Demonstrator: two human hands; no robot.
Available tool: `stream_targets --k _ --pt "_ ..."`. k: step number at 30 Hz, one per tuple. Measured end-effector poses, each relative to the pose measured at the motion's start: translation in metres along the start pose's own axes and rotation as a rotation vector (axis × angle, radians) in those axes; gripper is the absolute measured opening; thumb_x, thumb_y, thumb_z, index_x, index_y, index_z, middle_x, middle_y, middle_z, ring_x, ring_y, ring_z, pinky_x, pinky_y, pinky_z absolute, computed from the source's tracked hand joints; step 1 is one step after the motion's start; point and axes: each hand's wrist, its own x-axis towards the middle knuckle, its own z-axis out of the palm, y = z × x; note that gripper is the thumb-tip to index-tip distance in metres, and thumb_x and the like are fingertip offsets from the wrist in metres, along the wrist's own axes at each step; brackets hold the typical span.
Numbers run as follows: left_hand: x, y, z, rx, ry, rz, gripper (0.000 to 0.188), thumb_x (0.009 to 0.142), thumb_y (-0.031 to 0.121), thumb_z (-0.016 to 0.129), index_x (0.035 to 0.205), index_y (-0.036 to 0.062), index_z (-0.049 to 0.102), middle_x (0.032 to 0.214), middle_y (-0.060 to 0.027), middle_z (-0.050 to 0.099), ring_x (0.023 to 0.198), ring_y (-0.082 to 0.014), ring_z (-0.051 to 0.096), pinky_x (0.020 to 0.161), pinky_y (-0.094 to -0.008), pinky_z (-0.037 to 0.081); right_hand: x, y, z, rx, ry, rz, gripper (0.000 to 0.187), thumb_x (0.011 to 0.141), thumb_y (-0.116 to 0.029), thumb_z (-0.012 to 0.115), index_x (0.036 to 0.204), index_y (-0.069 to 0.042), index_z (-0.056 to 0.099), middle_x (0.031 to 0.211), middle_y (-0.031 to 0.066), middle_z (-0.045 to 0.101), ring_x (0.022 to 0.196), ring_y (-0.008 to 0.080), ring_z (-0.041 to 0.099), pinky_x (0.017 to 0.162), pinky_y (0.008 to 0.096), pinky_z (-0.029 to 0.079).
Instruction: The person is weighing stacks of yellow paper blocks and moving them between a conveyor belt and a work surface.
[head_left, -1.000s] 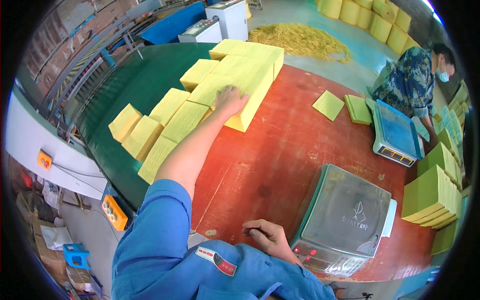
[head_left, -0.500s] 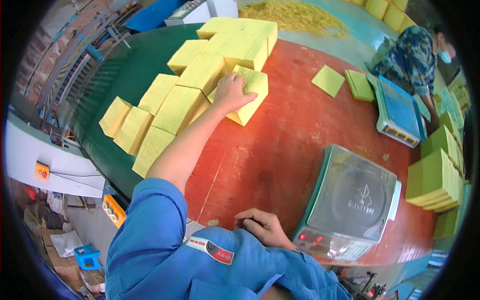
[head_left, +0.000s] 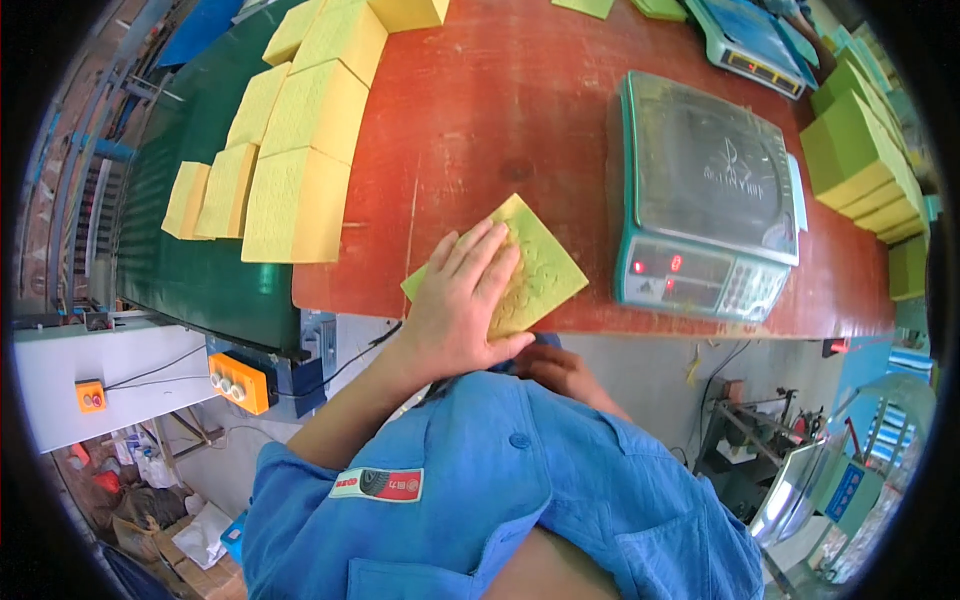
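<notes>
My left hand [head_left: 462, 290] grips a square stack of yellow paper [head_left: 542, 275] at the table's near edge. Its fingers spread over the dented top toward the far left side, and the thumb lies along the near side. The stack is turned with one corner pointing away. My right hand [head_left: 562, 374] hangs just below the table edge, close to my body. Its fingers are curled, and whatever they hold, if anything, is hidden.
Rows of yellow paper blocks [head_left: 302, 195] stand at left, partly on a green belt [head_left: 150, 200]. A scale [head_left: 705, 170] sits right on the red table [head_left: 480, 110]. Another scale [head_left: 755, 40] and yellow stacks [head_left: 855, 150] lie farther right. An orange button box [head_left: 238, 383] hangs below.
My left hand has brought the yellow paper stack from beside the far blocks to the near table edge. My right hand has dropped below the edge. The view has tilted down.
</notes>
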Motion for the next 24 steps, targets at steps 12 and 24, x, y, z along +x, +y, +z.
stream_targets --k 12,24 --pt "-0.045 -0.038 0.002 -0.875 0.128 -0.356 0.065 0.094 0.044 0.051 0.143 0.0025 0.041 0.145 -0.0202 0.043 0.131 -0.0336 0.045 0.11 -0.043 0.034 -0.026 -0.057 0.036 0.051 -0.15 -0.317 0.046 0.09 -0.005 0.052 0.135 0.003 0.046 0.131 0.0153 0.056 0.123 0.0237 0.052 0.104 0.0364 0.039" --pt "0.153 0.074 0.051 -1.627 0.116 -0.276 0.049 0.102 0.043 0.039 0.135 0.0081 0.048 0.131 -0.0086 0.055 0.121 -0.0238 0.053 0.099 -0.0408 0.046 -0.104 -0.248 -0.052 -0.85 0.94 -1.169 0.024 0.078 -0.008 0.074 0.098 -0.004 0.062 0.081 0.0119 0.06 0.062 0.0252 0.061 0.058 0.0353 0.05"
